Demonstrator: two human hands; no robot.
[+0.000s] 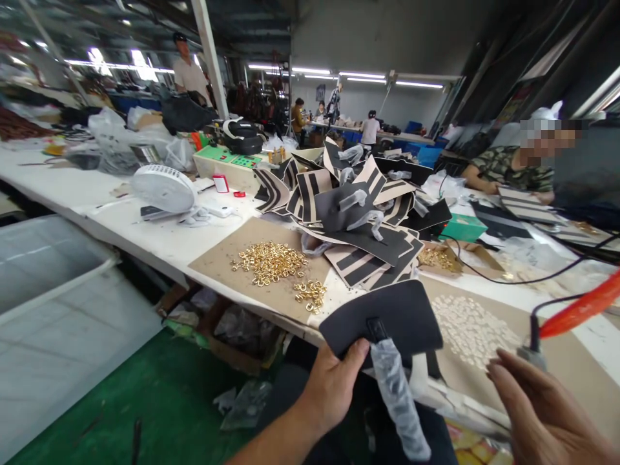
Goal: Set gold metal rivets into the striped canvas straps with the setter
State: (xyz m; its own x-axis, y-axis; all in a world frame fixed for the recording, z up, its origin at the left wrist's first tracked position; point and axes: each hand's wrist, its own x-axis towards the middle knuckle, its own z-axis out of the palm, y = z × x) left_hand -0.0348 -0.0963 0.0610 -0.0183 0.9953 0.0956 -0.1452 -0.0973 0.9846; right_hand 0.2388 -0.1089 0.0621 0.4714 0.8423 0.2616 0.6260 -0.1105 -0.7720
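My left hand (334,384) grips a dark grey leather piece (392,316) at its near edge, thumb on top. A strap wrapped in clear plastic (400,400) hangs down from the piece's middle. My right hand (537,407) hovers to the right of it with fingers stretched out and nothing in them, just below a grey tool tip (531,352) on a black cable. Gold metal rings (268,261) lie heaped on a brown cardboard sheet (217,258) to the left.
A pile of black and beige striped pieces (358,213) covers the white table (159,236). A white fan (163,187), a green box (462,227) and pale small parts (467,329) lie around. A person (518,165) sits at right; others work farther back.
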